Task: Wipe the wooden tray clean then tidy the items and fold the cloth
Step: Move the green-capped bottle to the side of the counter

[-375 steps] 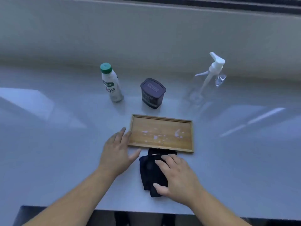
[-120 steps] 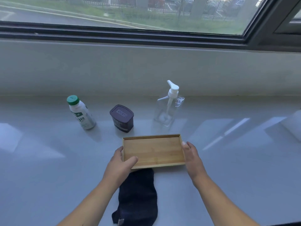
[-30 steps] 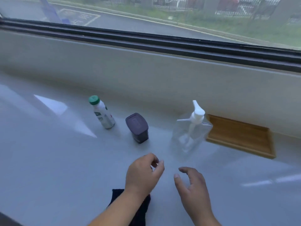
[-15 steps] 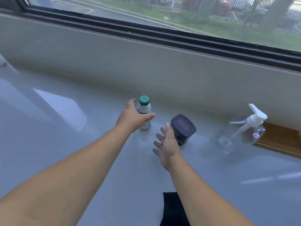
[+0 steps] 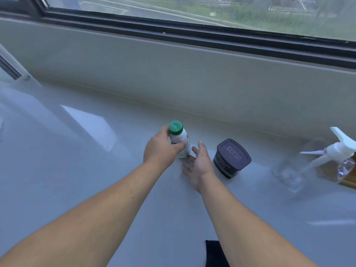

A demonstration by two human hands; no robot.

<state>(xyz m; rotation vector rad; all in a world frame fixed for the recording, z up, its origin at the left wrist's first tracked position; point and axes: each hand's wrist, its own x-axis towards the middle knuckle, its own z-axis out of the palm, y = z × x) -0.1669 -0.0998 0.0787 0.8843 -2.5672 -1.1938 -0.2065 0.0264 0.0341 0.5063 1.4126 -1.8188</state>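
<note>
My left hand (image 5: 160, 149) is wrapped around a small white bottle with a green cap (image 5: 178, 137), which stands near the back of the white counter (image 5: 77, 170). My right hand (image 5: 198, 164) is open just right of the bottle's base, fingers spread, holding nothing. A dark lidded tub (image 5: 230, 158) stands to the right of that hand. At the far right a clear pump dispenser (image 5: 316, 160) partly hides the wooden tray (image 5: 348, 180). A corner of the dark cloth (image 5: 214, 253) shows at the bottom edge beside my right forearm.
A pale wall (image 5: 192, 74) rises behind the counter, with a dark window frame (image 5: 192, 35) above it. A white angled frame (image 5: 11, 68) stands at the far left.
My left hand has shut around the green-capped bottle, which it was only reaching for half a second ago. My right hand has moved left, from the tub to the bottle's base.
</note>
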